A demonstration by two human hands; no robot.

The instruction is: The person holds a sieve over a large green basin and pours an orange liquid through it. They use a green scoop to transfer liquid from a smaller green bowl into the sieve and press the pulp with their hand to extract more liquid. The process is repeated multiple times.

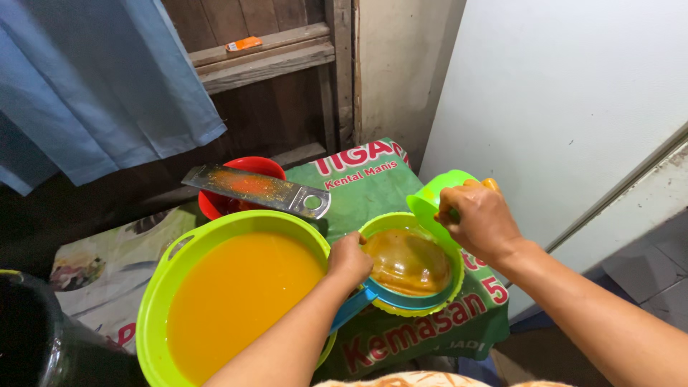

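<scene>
My left hand grips the rim of a round strainer with a blue frame and handle, which rests on a small green bowl. Orange-brown pulp and liquid fill the strainer. My right hand holds a tilted light-green cup over the strainer's far right edge. To the left stands a large green basin full of orange-yellow liquid.
A metal grater stained orange lies across a red bowl behind the basin. All stands on a low surface with a printed green plastic sheet. A white panel is at right, a blue curtain at upper left, a dark container at lower left.
</scene>
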